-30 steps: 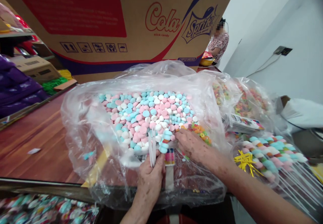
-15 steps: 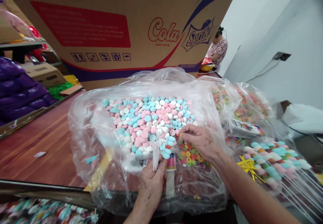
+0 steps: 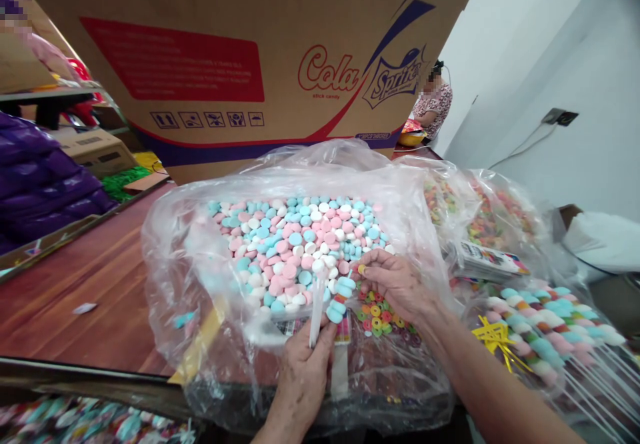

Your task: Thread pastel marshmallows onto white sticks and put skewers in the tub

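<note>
My left hand (image 3: 306,357) is closed around a bundle of white sticks (image 3: 316,311) and a candy skewer (image 3: 342,299). On that skewer are light blue marshmallow pieces with an orange piece between them, and its upper end leans right. The thumb and fingers of my right hand (image 3: 393,283) pinch a small yellowish gummy ring (image 3: 361,269) close to the skewer's tip. Behind my hands, pink, white and blue marshmallow discs (image 3: 290,244) fill an opened clear plastic bag (image 3: 175,231). Below my right hand lie loose coloured gummy rings (image 3: 376,311).
A large cardboard box (image 3: 200,51) stands behind the bag. At right are finished candy skewers (image 3: 545,324), yellow twist ties (image 3: 493,337), a stack of printed cards (image 3: 490,257) and bags of gummy rings (image 3: 480,204). Another person (image 3: 435,101) sits farther back.
The skewer in my left hand leans further right, its tip nearer my right fingers. The ring in my right hand shows more clearly. The whole view has shifted slightly.
</note>
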The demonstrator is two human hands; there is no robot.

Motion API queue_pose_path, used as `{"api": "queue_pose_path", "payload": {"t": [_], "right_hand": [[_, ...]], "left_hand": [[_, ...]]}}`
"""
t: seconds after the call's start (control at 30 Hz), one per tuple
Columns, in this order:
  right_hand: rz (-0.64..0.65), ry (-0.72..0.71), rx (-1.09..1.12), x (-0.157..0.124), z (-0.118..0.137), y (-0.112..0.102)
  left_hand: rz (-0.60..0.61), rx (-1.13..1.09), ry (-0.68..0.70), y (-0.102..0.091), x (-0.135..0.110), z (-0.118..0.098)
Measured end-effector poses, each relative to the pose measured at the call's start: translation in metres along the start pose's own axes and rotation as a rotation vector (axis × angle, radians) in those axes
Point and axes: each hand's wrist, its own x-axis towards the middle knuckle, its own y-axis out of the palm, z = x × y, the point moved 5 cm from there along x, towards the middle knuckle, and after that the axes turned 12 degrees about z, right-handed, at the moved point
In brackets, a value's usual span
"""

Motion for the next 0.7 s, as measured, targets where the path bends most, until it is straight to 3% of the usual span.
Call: {"api": "queue_pose_path", "payload": {"t": [0.2,0.53,0.7], "right_hand": [[0.013,-0.042,0.02,0.0013,0.0032,0.0019],[-0.082,-0.09,-0.163,0.0036,-0.0064,-0.006],[-0.091,-0.105,-0.227,0.0016,-0.0056,-0.0045]], "left_hand": [[0.003,0.006,0.006,0.0002,0.0002,0.0009],[0.021,0.058,-0.014,0.0001,-0.0005,-0.0002],[0.041,0.171,0.04,-0.0006,0.0002,0.001]]}}
